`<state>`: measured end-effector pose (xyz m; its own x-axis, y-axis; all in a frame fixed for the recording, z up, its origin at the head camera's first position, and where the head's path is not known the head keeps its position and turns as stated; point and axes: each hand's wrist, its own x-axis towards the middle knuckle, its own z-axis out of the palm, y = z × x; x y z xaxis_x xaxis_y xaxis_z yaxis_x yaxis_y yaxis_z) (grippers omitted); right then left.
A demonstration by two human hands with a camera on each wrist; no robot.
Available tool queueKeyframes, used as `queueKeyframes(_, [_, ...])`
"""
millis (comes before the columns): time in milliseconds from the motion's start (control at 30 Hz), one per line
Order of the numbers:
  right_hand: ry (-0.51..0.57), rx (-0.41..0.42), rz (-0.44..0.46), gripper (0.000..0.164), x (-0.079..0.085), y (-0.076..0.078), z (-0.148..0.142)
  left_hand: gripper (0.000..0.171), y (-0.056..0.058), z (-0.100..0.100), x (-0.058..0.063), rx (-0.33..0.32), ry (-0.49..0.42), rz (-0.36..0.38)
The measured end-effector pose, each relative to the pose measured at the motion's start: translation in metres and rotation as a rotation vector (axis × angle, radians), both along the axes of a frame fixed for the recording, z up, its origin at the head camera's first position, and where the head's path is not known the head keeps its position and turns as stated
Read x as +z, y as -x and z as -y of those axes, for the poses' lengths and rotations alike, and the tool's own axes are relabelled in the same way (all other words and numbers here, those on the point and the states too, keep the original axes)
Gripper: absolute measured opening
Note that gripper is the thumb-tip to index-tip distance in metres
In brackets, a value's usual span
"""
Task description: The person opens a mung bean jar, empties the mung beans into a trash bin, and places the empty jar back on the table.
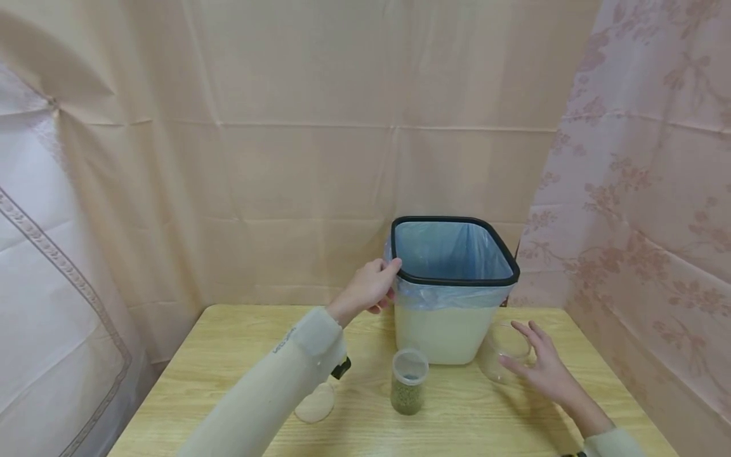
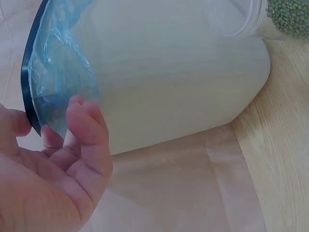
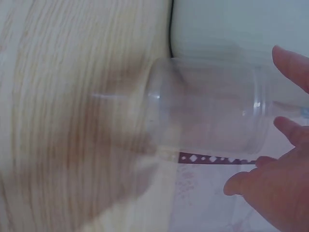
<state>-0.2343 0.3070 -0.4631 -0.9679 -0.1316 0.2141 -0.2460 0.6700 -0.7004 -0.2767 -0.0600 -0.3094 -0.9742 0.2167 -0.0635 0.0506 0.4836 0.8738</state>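
Note:
A cream trash bin (image 1: pixel 442 330) stands on the table, lined with a blue plastic bag (image 1: pixel 440 251) under a black rim (image 1: pixel 457 282). At the bin's near left corner, my left hand (image 1: pixel 370 287) pinches the rim, thumb on top and fingers curled below against the bag. To the bin's right is an empty clear plastic jar (image 3: pixel 207 108), upright on the table. My right hand (image 1: pixel 545 367) is around the jar's open mouth with thumb and fingers spread apart, fingertips close to its rim.
In front of the bin stands a clear jar partly filled with green beans (image 1: pixel 407 397). A pale round disc (image 1: pixel 316 405) lies on the wooden table (image 1: pixel 240 355), partly behind my left sleeve. Beige curtains (image 1: pixel 297 190) hang behind, with patterned cloth (image 1: pixel 657 209) at the right.

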Motion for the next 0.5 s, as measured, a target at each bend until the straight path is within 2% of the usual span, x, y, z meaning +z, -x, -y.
queueKeyframes(200, [-0.029,0.040,-0.115,0.073,0.009,-0.007,0.008,0.052,-0.001,0.003,-0.004,0.017,-0.006,0.006])
queueKeyframes(500, [-0.029,0.095,-0.171,0.072,0.022,-0.013,0.021,0.051,0.002,0.011,-0.012,0.023,0.006,-0.046])
